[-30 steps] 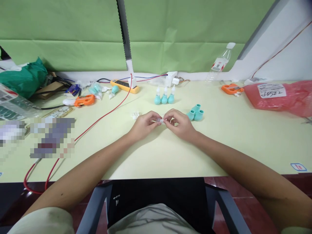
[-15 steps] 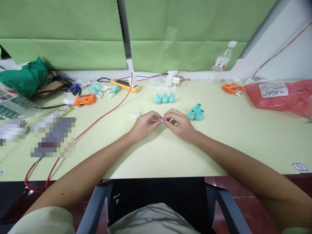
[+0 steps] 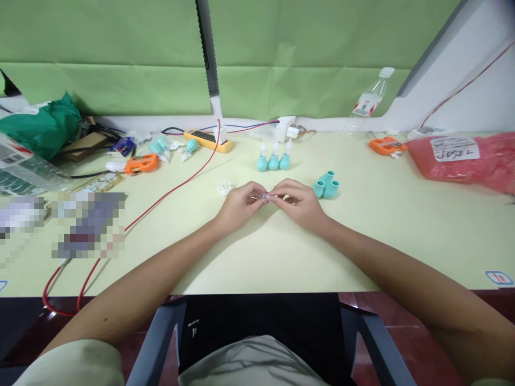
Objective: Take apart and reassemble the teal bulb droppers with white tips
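L hand [image 3: 237,208] & R hand [image 3: 302,205] pinch 1 small clear pc [image 3: 265,197] btwn fingertips, nr 3 teal bulbs [image 3: 273,162].

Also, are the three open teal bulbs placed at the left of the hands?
No, the open bulbs stand beyond the right hand, on its right side.

Your right hand [image 3: 302,206] has shifted its grip at the clear piece [image 3: 264,197]: its curled fingers now lie straighter, closer together.
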Motion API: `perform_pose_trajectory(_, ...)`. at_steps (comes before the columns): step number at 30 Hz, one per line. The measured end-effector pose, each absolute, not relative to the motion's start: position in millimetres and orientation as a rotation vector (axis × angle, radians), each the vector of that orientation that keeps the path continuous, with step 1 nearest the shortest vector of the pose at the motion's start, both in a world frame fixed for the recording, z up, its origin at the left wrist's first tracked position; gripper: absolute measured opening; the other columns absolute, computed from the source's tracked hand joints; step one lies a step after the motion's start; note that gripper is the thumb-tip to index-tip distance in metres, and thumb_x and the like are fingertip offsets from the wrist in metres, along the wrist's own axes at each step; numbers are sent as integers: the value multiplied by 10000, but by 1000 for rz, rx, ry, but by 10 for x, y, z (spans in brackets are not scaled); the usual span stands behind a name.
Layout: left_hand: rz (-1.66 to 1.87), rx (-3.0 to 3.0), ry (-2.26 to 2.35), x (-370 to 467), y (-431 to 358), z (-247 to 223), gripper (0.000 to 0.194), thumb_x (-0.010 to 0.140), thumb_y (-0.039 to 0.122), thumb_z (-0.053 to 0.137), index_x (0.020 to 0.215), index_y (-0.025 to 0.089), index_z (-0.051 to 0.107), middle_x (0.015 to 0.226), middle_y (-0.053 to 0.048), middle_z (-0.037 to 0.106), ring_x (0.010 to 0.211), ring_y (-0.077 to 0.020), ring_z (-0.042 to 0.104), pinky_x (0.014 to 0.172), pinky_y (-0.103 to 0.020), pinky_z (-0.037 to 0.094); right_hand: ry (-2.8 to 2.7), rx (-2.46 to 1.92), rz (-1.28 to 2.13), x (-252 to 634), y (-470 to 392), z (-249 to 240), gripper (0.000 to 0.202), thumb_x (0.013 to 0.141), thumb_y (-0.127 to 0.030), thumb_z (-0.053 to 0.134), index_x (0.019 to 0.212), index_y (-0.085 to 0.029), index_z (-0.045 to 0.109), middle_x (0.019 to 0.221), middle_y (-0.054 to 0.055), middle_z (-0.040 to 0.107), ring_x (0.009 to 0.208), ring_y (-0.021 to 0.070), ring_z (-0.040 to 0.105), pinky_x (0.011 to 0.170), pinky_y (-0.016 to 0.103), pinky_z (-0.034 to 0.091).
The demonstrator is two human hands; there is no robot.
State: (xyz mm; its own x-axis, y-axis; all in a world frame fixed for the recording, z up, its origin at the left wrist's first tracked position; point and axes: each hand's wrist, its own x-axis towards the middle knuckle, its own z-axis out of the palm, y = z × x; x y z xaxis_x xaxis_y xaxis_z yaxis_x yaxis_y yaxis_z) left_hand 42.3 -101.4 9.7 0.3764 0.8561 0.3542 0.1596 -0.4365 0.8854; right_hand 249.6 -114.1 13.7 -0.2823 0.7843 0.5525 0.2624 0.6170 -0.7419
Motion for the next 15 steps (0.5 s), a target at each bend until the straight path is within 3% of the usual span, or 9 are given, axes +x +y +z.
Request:
perform_pose_trajectory(5, 1126, 2022, 883, 416, -1029, 103, 167, 921, 327, 689, 1022, 196, 666, 957, -42, 737, 899, -157, 723, 867, -327, 630, -1611, -923, 1040, 2461, -1136, 197, 216, 835, -410, 771, 859, -198, 738, 899, 53, 625, 619, 128, 563, 383, 251, 413)
perform_pose_trajectory(9, 1163, 2195, 812, 411, -1055, 90, 122, 971, 263, 625, 1064, 197, 669, 1005, -40, 738, 922, -136, 722, 876, -301, 621, -1566, -1042, 1229, 2478, -1123, 217, 346, 777, -444, 832, 949, -177, 691, 802, 12, 651, 491, 73, 502, 379, 224, 382)
perform_pose_trajectory(15, 1232, 2469, 810, 398, -1070, 109, 139, 989, 197, 591, 1102, 202, 674, 999, -37, 758, 871, -126, 700, 786, -264, 575, -1558, -972, 1455, 2519, -1101, 207, 422, 788, -495, 815, 1015, -154, 712, 912, 78, 736, 579, 144, 655, 443, 275, 532)
